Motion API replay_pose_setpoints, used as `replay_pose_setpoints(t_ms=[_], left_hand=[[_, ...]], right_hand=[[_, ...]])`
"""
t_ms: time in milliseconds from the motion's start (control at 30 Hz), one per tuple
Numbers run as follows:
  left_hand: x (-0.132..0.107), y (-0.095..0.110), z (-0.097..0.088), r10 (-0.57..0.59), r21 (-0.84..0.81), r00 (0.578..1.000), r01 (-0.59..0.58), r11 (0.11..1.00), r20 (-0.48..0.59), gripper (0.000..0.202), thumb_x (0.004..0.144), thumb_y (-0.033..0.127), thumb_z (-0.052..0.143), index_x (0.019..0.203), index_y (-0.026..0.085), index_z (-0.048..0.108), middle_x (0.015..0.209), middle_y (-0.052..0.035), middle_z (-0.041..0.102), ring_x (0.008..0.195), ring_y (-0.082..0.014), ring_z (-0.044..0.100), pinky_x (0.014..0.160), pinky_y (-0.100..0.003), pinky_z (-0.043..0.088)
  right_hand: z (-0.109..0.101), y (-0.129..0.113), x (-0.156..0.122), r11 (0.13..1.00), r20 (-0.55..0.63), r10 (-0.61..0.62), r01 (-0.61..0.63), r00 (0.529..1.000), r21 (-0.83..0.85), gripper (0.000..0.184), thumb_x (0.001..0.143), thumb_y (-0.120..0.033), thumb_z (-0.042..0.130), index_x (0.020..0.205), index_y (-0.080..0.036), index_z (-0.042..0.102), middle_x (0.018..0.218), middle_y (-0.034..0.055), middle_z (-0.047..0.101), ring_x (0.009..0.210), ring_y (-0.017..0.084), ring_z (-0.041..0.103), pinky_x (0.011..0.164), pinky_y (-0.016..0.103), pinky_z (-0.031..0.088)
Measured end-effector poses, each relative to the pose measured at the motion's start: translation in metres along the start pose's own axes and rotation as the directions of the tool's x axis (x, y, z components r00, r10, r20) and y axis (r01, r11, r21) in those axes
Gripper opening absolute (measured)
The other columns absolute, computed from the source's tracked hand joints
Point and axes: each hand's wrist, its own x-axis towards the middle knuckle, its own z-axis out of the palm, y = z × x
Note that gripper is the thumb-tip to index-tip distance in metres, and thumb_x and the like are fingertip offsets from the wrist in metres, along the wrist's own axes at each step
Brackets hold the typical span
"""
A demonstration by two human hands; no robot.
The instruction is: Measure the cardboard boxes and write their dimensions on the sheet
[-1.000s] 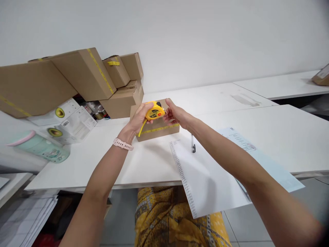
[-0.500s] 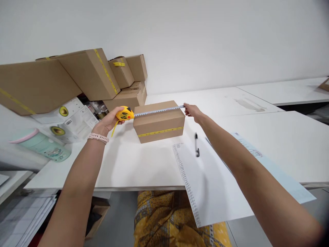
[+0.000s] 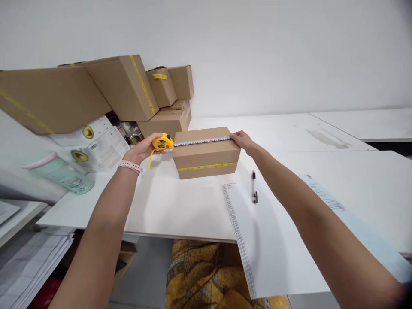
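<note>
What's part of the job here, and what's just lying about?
Part of it, apparently:
- cardboard box
- tape measure, in left hand
- blade, across the box, end at right hand

Lying about, apparently:
- pen, white paper (role unclear)
- blue sheet
- tumbler
- stacked boxes

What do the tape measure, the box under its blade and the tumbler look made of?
Tape measure: probably smooth plastic, bright yellow with a slight sheen; its pale blade, likely coated metal, spanning straight.
Box: matte brown cardboard, by its papery faces and crisp edges.
Tumbler: smooth-looking, mint green; plastic or painted metal, its look leaves that open.
</note>
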Motion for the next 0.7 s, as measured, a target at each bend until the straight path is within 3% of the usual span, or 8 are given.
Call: replay_pose_setpoints(t_ms=[100, 233, 500, 700], left_hand=[[0.0033, -0.0021, -0.0026, -0.018, -0.030, 0.999, 0.019, 0.999, 0.041, 0.039, 0.074, 0.040, 0.075, 0.106, 0.018, 0.071, 0.096, -0.0094, 0.075, 0.068, -0.0197, 0.069, 0.050, -0.025, 0.054], [0.0029, -0.0062, -0.0064, -0.022, -0.044, 0.999, 0.023, 0.999, 0.027, 0.036, 0.075, 0.040, 0.073, 0.104, 0.019, 0.070, 0.094, -0.0092, 0.075, 0.070, -0.0209, 0.069, 0.052, -0.027, 0.055], [0.0018, -0.0046, -0.0063, 0.003, -0.023, 0.999, -0.002, 1.000, 0.045, 0.035, 0.076, 0.040, 0.072, 0.102, 0.018, 0.071, 0.098, -0.0115, 0.075, 0.078, -0.0240, 0.070, 0.052, -0.028, 0.055], [0.0020, -0.0075, -0.0072, 0.010, -0.022, 0.997, -0.008, 1.000, 0.070, 0.037, 0.075, 0.041, 0.072, 0.104, 0.017, 0.070, 0.098, -0.0107, 0.075, 0.078, -0.0224, 0.069, 0.052, -0.028, 0.055]], right_hand=[[0.0029, -0.0013, -0.0032, 0.996, 0.053, 0.012, -0.017, 0.999, 0.091, 0.033, 0.080, -0.039, 0.067, 0.106, -0.021, 0.060, 0.114, 0.0094, 0.068, 0.091, 0.020, 0.061, 0.076, 0.031, 0.047], [0.0064, -0.0021, -0.0060, 0.987, 0.079, 0.046, -0.057, 0.996, 0.149, 0.023, 0.080, -0.035, 0.065, 0.098, -0.020, 0.062, 0.110, 0.0092, 0.070, 0.088, 0.021, 0.062, 0.070, 0.030, 0.047], [0.0079, -0.0015, -0.0045, 0.989, 0.071, 0.058, -0.068, 0.996, 0.134, 0.019, 0.082, -0.035, 0.065, 0.091, -0.019, 0.061, 0.103, 0.0102, 0.070, 0.079, 0.019, 0.062, 0.060, 0.029, 0.047], [0.0086, 0.0010, -0.0010, 0.993, 0.038, 0.054, -0.058, 0.998, 0.106, 0.020, 0.083, -0.038, 0.066, 0.080, -0.019, 0.060, 0.092, 0.0104, 0.069, 0.074, 0.020, 0.060, 0.063, 0.033, 0.047]])
